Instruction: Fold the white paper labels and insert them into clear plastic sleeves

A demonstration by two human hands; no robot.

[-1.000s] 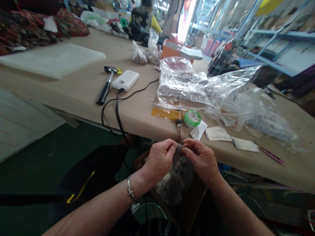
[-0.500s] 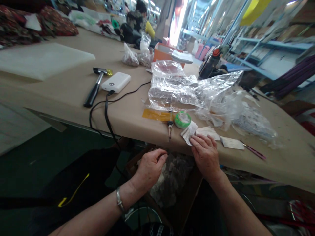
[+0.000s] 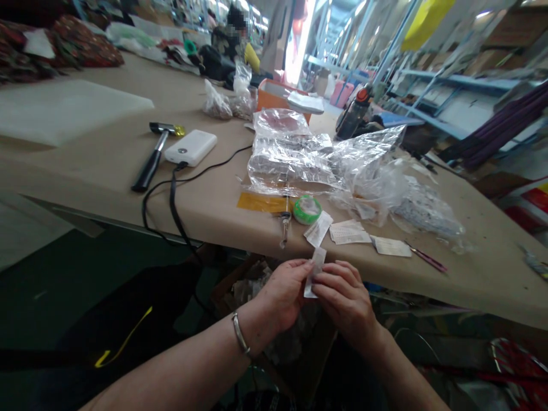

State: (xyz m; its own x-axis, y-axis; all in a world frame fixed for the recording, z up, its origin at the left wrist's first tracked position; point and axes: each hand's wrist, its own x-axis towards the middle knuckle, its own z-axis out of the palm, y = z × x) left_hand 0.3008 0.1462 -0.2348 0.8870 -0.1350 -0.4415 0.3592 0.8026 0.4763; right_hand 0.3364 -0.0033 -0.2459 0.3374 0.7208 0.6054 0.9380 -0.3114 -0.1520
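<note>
The left hand and the right hand meet just below the near edge of the table. Both pinch one small white paper slip between thumb and fingertips. The slip stands nearly upright between them, its top end clear of the fingers. Any print on it is too small to read. A metal bracelet sits on the left wrist. Under the hands lies a grey bundle, mostly hidden and dim.

On the table edge straight above the hands lie more white slips: one folded, one flat with faint lines of print and a third to its right. None of their writing can be made out. Just left of the folded slip, a thin pointed tool hangs its tip over the edge. A green roll of tape sits beside it, touching a yellow strip. A pink pen-like stick lies right of the slips.

Behind these is a heap of clear plastic bags. Farther left, a white power bank has a black cable plugged in that loops over the table edge. A black-handled hammer lies beside it, and beyond that a flat white board. An orange box stands at the back, and another person sits far off.
</note>
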